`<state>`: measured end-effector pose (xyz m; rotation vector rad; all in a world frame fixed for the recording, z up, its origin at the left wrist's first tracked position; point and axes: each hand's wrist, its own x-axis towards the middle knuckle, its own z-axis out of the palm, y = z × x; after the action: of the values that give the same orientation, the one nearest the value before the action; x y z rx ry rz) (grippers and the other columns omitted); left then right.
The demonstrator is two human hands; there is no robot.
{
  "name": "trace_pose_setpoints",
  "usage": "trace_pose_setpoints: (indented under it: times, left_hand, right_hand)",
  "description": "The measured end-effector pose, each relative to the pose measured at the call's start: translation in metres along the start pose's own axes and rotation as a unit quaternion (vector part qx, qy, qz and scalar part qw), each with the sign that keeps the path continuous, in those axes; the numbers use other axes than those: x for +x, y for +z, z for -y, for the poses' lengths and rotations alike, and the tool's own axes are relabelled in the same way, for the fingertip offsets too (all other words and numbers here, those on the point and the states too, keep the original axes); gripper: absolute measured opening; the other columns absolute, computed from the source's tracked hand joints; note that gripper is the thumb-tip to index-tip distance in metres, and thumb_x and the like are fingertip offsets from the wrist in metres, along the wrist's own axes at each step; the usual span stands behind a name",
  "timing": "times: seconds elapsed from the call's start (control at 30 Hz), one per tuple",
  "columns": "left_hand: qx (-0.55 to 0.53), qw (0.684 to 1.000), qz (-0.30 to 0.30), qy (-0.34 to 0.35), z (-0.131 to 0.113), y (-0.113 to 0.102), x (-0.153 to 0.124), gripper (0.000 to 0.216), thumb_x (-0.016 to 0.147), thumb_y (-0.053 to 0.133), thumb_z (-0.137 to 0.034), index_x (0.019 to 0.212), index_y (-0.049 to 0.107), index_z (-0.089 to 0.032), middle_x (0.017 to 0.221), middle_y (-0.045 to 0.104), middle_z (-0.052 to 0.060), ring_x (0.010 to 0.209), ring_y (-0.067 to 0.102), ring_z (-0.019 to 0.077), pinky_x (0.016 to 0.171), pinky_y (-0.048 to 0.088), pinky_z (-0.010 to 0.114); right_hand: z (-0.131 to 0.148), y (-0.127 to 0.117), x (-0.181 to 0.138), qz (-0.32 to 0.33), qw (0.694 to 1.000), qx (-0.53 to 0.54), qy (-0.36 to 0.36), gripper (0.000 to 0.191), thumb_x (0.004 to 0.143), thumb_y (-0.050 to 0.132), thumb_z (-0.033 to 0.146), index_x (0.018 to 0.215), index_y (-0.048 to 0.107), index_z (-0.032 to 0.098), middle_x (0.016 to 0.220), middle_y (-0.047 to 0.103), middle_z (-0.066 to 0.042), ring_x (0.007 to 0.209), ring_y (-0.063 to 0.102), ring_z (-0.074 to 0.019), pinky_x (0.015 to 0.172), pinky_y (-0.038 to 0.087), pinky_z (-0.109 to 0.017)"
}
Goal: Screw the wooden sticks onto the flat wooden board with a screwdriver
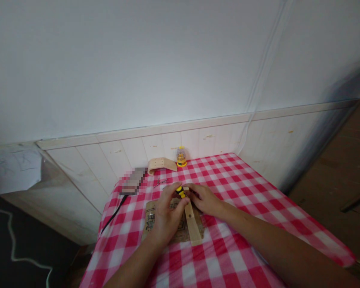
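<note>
My left hand point(167, 214) is closed in a pinch around a small yellow-and-black screwdriver point(180, 192). It rests over a brown board with printed marks point(151, 222). My right hand point(204, 199) lies beside it, its fingers curled against the top end of a pale wooden strip point(193, 226) that lies across the board. The screwdriver tip points down at the strip's top end. Both hands sit near the middle of a table with a red-and-white checked cloth point(243, 200).
At the table's far edge stand a curved wooden piece point(162, 164) and a small yellow-based clear container point(181, 157). A blurred-out object point(133, 181) with a black cable point(114, 214) lies at the far left. Small metal bits point(162, 182) lie behind my hands. White panelled wall behind.
</note>
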<state>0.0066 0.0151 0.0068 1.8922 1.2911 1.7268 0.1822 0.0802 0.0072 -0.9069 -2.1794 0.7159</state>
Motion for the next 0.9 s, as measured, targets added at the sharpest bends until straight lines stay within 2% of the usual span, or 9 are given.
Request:
trace_pose_setpoints:
  times: [0.07,0.2,0.53,0.9]
  left_hand:
    - [-0.001,1.000,-0.007,-0.007,0.0008,0.0004,0.0004,0.036,0.089,0.073,-0.028,0.124,0.064,-0.025,0.114,0.073,0.007,0.096,0.074,0.0214,0.086,0.062,0.037]
    - [-0.013,1.000,-0.001,-0.021,0.0027,0.0005,-0.0017,0.039,0.090,0.070,-0.027,0.128,0.062,-0.026,0.121,0.072,0.008,0.103,0.073,0.0223,0.092,0.061,0.038]
    - [-0.070,0.995,0.010,-0.073,0.0053,0.0020,-0.0036,0.049,0.093,0.067,-0.025,0.140,0.054,-0.025,0.129,0.069,0.011,0.108,0.073,0.0231,0.097,0.060,0.040]
    - [-0.080,0.993,0.011,-0.080,0.0033,0.0021,-0.0038,0.044,0.093,0.067,-0.025,0.136,0.057,-0.026,0.129,0.069,0.010,0.110,0.072,0.0234,0.098,0.059,0.040]
  right_hand:
    - [0.0000,-0.0001,-0.0001,-0.001,1.000,-0.006,0.001,0.029,0.101,0.050,0.023,0.120,0.071,0.019,0.103,0.080,-0.010,0.090,0.075,-0.0225,0.077,0.056,-0.031]
    - [0.0006,0.0002,0.0000,-0.005,1.000,-0.006,0.006,0.029,0.100,0.050,0.022,0.119,0.071,0.019,0.099,0.080,-0.009,0.085,0.074,-0.0216,0.074,0.055,-0.030]
    - [0.0046,-0.0010,0.0000,-0.003,1.000,-0.002,0.008,0.028,0.101,0.049,0.022,0.117,0.071,0.018,0.098,0.080,-0.010,0.084,0.074,-0.0214,0.073,0.055,-0.030]
    - [0.0016,0.0005,0.0009,-0.003,1.000,-0.004,0.007,0.028,0.102,0.048,0.025,0.115,0.072,0.017,0.098,0.080,-0.011,0.085,0.074,-0.0218,0.074,0.055,-0.030]
